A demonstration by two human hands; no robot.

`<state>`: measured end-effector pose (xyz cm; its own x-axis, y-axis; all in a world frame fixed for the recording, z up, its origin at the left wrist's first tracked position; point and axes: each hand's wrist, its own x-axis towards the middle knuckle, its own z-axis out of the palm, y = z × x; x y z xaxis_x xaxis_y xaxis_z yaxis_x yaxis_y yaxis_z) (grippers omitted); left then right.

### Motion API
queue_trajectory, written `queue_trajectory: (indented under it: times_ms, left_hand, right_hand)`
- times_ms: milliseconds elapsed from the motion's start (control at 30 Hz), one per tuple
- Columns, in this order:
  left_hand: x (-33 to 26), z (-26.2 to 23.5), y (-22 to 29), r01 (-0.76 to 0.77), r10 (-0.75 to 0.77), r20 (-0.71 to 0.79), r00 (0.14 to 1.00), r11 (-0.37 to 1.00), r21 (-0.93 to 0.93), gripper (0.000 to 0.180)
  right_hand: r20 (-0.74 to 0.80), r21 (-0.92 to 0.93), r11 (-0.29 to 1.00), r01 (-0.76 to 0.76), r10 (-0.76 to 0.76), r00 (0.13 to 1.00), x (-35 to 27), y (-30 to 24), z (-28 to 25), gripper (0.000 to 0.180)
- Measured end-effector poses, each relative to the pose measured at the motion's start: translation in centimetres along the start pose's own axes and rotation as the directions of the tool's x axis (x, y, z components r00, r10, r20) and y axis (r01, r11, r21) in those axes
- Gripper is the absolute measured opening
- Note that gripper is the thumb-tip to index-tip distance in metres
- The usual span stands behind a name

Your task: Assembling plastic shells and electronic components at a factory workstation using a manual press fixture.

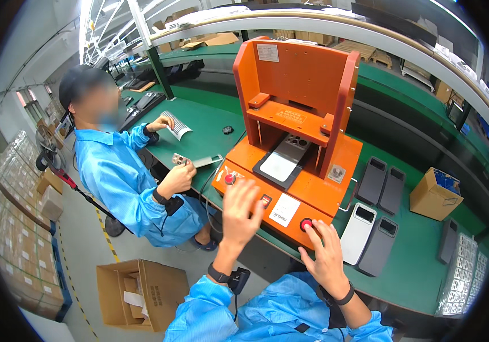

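Leftmost, a co-worker (125,171) in a blue coat sits at the green tabletop (199,122), holding a small metal part (180,161). Next, the left hand (240,212) hovers open with fingers spread, just in front of the left red button (230,179) on the orange press (293,137), not touching it. Further right, the right hand (325,253) is open too, its fingertips on the right red button (306,224). Grey and white cases (372,214) lie just beside the press.

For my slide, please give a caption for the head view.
Both hands reach the orange press's red buttons.
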<state>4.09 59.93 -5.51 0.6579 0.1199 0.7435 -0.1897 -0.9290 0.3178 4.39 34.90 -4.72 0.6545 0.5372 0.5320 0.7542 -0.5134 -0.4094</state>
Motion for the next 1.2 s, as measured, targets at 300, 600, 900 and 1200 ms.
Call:
queue_trajectory:
  times_ms: [300, 600, 900, 1200]
  left_hand:
    - [-0.8, -1.7, -4.5, 0.301, -0.308, -0.072, 0.949, 0.949, -0.093, 0.068]
    - [1.4, -3.1, -13.6, 0.4, -0.401, -0.02, 0.916, 0.916, -0.035, 0.034]
    - [2.0, -1.9, -24.5, 0.224, -0.33, 0.436, 0.837, 0.934, 0.277, 0.058]
    - [6.9, -1.2, -26.0, 0.164, -0.256, 0.541, 0.801, 0.963, 0.213, 0.055]
  right_hand:
    - [-0.08, -0.047, 0.999, -0.01, 0.006, 0.997, -0.8, 0.6, 1.8, 0.062]
    - [0.058, 0.182, 0.982, -0.048, 0.038, 0.998, -0.4, 0.1, -3.6, 0.06]
    - [0.314, 0.054, 0.985, -0.163, 0.138, 0.939, -9.0, 2.5, -14.3, 0.05]
    - [0.331, 0.136, 0.902, -0.41, 0.349, 0.877, -14.6, 1.4, -16.9, 0.045]
